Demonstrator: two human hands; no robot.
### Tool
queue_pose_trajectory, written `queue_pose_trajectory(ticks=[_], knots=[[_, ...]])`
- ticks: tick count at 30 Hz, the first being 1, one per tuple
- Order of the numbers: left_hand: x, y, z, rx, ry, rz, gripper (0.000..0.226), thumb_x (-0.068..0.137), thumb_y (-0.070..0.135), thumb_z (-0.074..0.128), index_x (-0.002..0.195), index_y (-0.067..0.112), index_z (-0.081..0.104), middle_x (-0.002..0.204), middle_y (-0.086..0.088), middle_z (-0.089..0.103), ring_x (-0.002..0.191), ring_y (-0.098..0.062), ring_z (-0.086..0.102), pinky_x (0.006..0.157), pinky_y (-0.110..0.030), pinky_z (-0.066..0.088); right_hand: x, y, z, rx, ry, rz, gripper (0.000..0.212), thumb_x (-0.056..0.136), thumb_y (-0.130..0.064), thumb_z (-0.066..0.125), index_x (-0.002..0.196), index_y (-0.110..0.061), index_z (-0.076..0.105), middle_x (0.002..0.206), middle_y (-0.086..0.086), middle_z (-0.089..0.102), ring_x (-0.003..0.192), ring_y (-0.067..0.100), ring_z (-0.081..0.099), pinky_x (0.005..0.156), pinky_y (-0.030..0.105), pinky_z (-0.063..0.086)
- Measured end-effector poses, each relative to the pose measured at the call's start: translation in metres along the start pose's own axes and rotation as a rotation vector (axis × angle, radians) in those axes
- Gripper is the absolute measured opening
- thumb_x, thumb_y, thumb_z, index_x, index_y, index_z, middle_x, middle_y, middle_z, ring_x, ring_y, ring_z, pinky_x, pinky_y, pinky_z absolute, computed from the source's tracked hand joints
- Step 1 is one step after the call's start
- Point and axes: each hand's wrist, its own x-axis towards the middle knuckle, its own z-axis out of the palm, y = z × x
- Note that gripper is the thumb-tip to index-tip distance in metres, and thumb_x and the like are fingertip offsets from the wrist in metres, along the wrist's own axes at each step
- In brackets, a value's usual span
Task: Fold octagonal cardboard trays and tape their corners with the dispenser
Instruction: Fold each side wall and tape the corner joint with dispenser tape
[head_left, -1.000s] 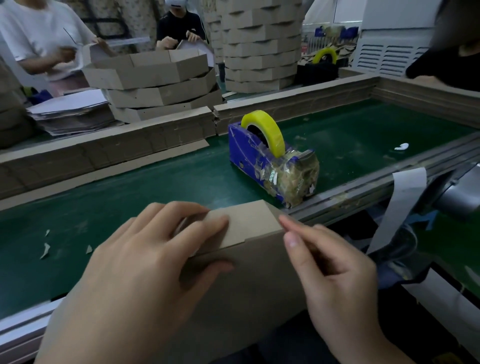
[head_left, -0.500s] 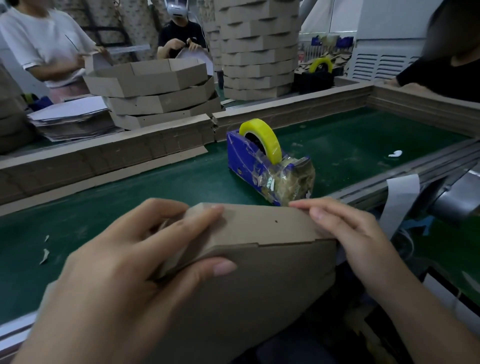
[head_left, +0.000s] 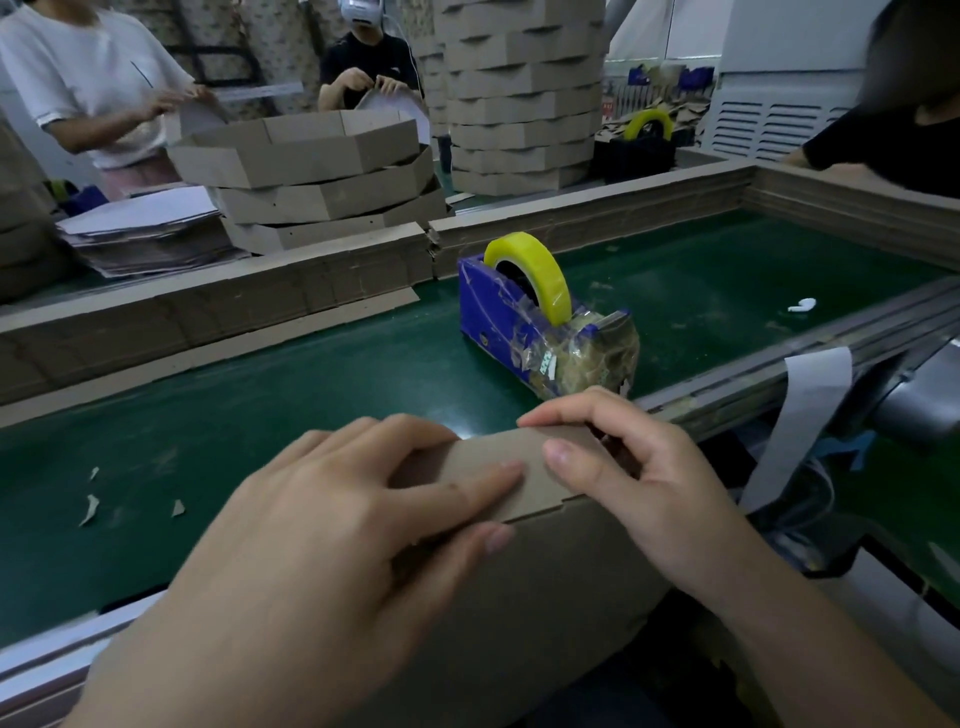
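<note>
Left hand (head_left: 332, 519) clamping folded wall of cardboard tray (head_left: 545, 597), right hand (head_left: 639, 467) pinching same wall at corner, probably holding fold shut for taping. Tray leaning at near edge of counter (head_left: 311, 374); its inside hidden. Dispenser (head_left: 498, 322) standing just behind, carrying yellow tape roll (head_left: 545, 275), in easy reach. Finished trays (head_left: 322, 171) lying stacked beyond far edge.

A brown cardboard tray (head_left: 519, 597), part-folded, tilts over the near edge of the bench (head_left: 311, 395), with one narrow side flap bent along its crease. Just beyond it, towards the right edge, the blue tape dispenser (head_left: 498, 317) stands upright and carries a yellow tape roll (head_left: 540, 270).
</note>
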Motion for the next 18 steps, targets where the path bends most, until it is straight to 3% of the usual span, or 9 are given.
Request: queue_pose_trajectory(ticks=[4,8,11,14,18], knots=[[0.005,-0.008,0.007,0.081,-0.084,0.032,0.035,0.082,0.045,0.048,0.096,0.03,0.077,0.095,0.008,0.07,0.085,-0.009,0.064,0.068,-0.018,0.046,0.008,0.001,-0.011,0.194,-0.075,0.172,0.027,0.094,-0.018,0.049,0.097,-0.02,0.075,0.094,-0.007,0.074,0.089,0.002,0.066,0.074,0.009,0.045],[0.001,-0.009,0.009,0.003,-0.093,-0.027,0.035,0.085,0.048,0.048,0.101,0.033,0.076,0.1,0.009,0.069,0.087,-0.013,0.066,0.072,-0.028,0.046,0.01,0.004,-0.009,0.348,-0.075,0.232,0.032,0.096,-0.005,0.044,0.095,-0.01,0.075,0.088,0.003,0.075,0.081,0.008,0.068,0.068,0.012,0.049],[-0.001,-0.013,0.009,0.015,-0.113,-0.022,0.034,0.087,0.051,0.048,0.109,0.041,0.072,0.1,0.008,0.067,0.083,-0.019,0.067,0.065,-0.034,0.055,0.009,0.004,-0.007,0.381,-0.063,0.217,0.031,0.096,-0.006,0.044,0.096,-0.008,0.075,0.085,0.003,0.075,0.078,0.008,0.068,0.066,0.012,0.049],[-0.003,-0.016,0.008,0.021,-0.109,-0.016,0.033,0.088,0.051,0.048,0.112,0.046,0.069,0.099,0.008,0.066,0.08,-0.019,0.065,0.054,-0.036,0.053,0.01,0.004,-0.006,0.372,-0.062,0.199,0.031,0.096,-0.006,0.044,0.096,-0.009,0.075,0.084,0.002,0.074,0.077,0.007,0.068,0.066,0.012,0.048],[-0.003,-0.016,0.009,0.039,-0.135,-0.004,0.033,0.089,0.051,0.046,0.113,0.045,0.069,0.101,0.008,0.066,0.08,-0.019,0.066,0.053,-0.035,0.052,0.008,0.008,-0.004,0.281,-0.102,0.162,0.028,0.099,-0.008,0.044,0.099,-0.009,0.072,0.087,-0.002,0.072,0.082,0.005,0.065,0.071,0.012,0.046]])
